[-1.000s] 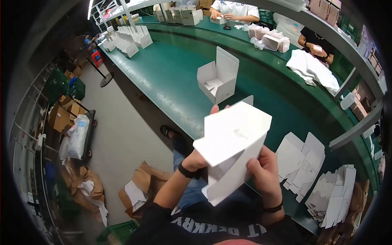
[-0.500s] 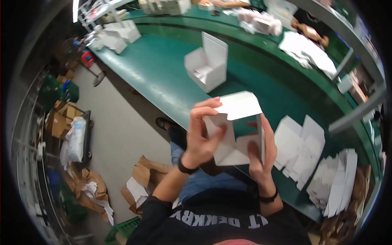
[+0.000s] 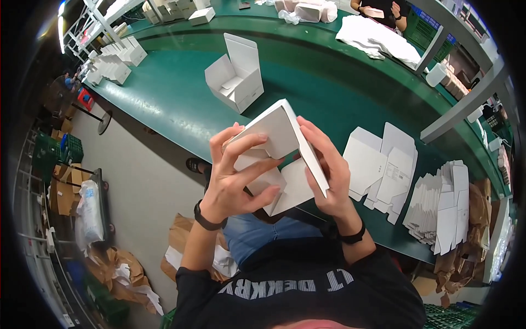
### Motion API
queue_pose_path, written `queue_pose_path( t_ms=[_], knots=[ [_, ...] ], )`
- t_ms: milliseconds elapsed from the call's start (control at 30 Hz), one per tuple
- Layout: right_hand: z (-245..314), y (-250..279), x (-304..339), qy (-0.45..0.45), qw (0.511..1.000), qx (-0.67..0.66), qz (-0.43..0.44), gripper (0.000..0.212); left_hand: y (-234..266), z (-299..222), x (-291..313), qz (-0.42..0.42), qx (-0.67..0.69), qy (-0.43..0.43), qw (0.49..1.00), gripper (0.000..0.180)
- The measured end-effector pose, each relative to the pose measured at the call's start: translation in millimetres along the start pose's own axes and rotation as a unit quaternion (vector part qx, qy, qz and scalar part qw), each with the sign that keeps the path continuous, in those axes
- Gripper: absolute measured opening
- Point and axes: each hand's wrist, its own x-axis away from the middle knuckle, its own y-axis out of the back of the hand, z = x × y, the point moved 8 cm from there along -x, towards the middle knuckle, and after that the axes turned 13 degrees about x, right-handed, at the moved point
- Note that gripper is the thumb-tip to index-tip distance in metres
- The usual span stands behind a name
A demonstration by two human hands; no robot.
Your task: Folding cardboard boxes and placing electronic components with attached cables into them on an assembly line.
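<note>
Box (image 3: 280,129) looks wht from here, table (image 3: 175,82) dk grn, shirt (image 3: 318,257) blk w/ lt gry letters (image 3: 282,285), jeans (image 3: 241,233) blue, floor (image 3: 142,159) gry, paper (image 3: 178,233) brn.

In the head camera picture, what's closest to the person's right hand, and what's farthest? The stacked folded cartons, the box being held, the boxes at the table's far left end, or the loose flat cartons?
From the right hand:
1. White box: touching it.
2. Loose flat cartons: just right.
3. Stacked folded cartons: farther right.
4. Boxes: far left end.
</note>
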Motion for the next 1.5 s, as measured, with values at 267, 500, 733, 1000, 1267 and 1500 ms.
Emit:
queue_pose_path(
  t_ms=[267, 500, 733, 1000, 1267, 1500],
  knots=[
    [8.6, 4.8, 0.5, -0.015, 0.978, -0.176, 0.111, 0.083, -10.9, -4.9, -5.3, 0.022, -0.029, -0.036, 0.999, 0.036],
    [3.5, 15.2, 5.5, -0.037, 0.993, 0.057, 0.092, 0.107, -12.8, -8.4, -8.5, 0.007, 0.125, -0.015, 0.992, 0.037],
    [-2.2, 4.8, -1.1, -0.148, 0.969, -0.179, 0.079, 0.115, -40.7, -15.8, 2.8, 0.073, -0.087, -0.067, 0.991, 0.04],
    [-12.3, 13.1, -1.8, -0.262, 0.94, -0.154, 0.151, 0.126, -37.1, 3.1, 25.8, 0.094, 0.024, -0.067, 0.993, 0.045],
    [-10.2, 9.7, 0.0, -0.181, 0.976, -0.094, 0.08, 0.117, -28.4, 18.5, 34.8, -0.003, 0.159, -0.122, 0.98, 0.102],
    [-10.8, 14.2, -8.0, -0.177, 0.958, -0.2, 0.104, 0.105, -7.3, 3.5, 2.6, 0.082, 0.105, -0.041, 0.99, 0.125]
  ],
)
